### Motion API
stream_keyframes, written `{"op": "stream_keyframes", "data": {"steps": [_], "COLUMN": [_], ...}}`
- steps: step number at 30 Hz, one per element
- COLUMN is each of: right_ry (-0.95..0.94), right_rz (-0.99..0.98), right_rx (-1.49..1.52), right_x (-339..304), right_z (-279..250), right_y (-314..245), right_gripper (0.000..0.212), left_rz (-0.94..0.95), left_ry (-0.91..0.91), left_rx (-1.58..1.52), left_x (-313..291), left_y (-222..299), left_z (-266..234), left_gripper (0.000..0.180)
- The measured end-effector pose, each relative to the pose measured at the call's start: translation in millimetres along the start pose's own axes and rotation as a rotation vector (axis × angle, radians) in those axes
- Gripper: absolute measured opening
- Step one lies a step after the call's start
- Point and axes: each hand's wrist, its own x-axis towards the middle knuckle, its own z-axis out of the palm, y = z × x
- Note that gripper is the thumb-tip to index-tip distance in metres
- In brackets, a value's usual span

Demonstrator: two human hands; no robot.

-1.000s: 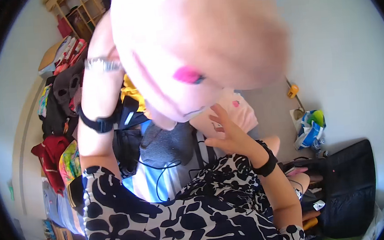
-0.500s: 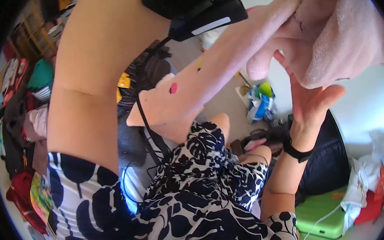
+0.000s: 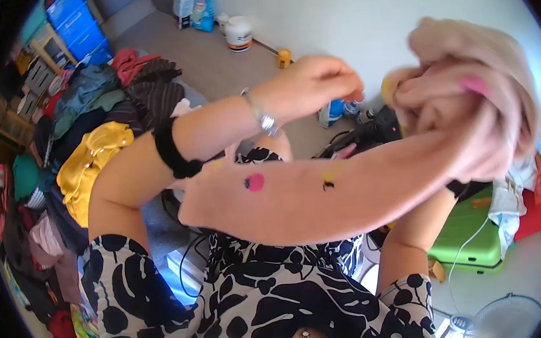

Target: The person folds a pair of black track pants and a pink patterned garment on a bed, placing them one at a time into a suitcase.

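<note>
A pale pink fleecy garment (image 3: 299, 205) with small pink and yellow prints stretches across in front of me. One long tube-like part reaches left over my lap, while the rest is bunched up at the right. My left hand (image 3: 315, 86) hovers above the tube, apart from the cloth, its fingers curled together and nothing seen in them. A silver watch or bracelet and a black band circle that arm. My right forearm (image 3: 414, 221) rises behind the bunched cloth, which hides the hand and its fingers.
Clothes (image 3: 105, 93) lie heaped at the left, with a yellow garment (image 3: 92, 161) among them. A bright green suitcase (image 3: 466, 236) and a mesh-caged fan (image 3: 505, 319) stand at the right. A white tub (image 3: 238, 35) and an orange-yellow jar (image 3: 283, 58) sit by the wall.
My left arm has come down from the top of the view, its hand now apart from the garment. The garment has swung lower, bunched at the right, covering my right hand, which showed open before.
</note>
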Motion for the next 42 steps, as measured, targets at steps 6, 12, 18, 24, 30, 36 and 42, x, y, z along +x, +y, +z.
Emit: {"op": "stream_keyframes", "data": {"steps": [6, 12, 18, 24, 30, 36, 42], "right_ry": [0.55, 0.394, 0.297, 0.32, 0.325, 0.361, 0.491], "right_rz": [1.119, 1.036, 1.017, 1.065, 0.718, 1.055, 0.948], "right_rx": [1.061, 1.216, 1.11, 0.725, 0.353, 0.979, 1.175], "right_x": [-28, -26, -12, -21, -35, -71, -90], "right_z": [30, 78, 76, 22, -12, -12, -18], "right_y": [46, 52, 49, 78, 90, 95, 92], "right_gripper": [0.038, 0.039, 0.039, 0.03, 0.068, 0.077, 0.093], "left_rz": [-0.069, 0.528, 0.509, 0.53, 0.498, 0.745, 0.057], "left_ry": [-0.121, 0.067, 0.373, 0.11, -0.223, -0.282, -0.257], "left_rx": [-0.207, 0.348, 0.46, -0.419, -0.718, -0.838, -0.79], "left_x": [10, 41, 89, 151, 206, 215, 172], "left_y": [-26, -41, -30, 39, 134, 145, 30], "left_z": [2, -7, -25, -35, -20, 5, 13], "left_gripper": [0.057, 0.099, 0.036, 0.032, 0.044, 0.047, 0.06]}}
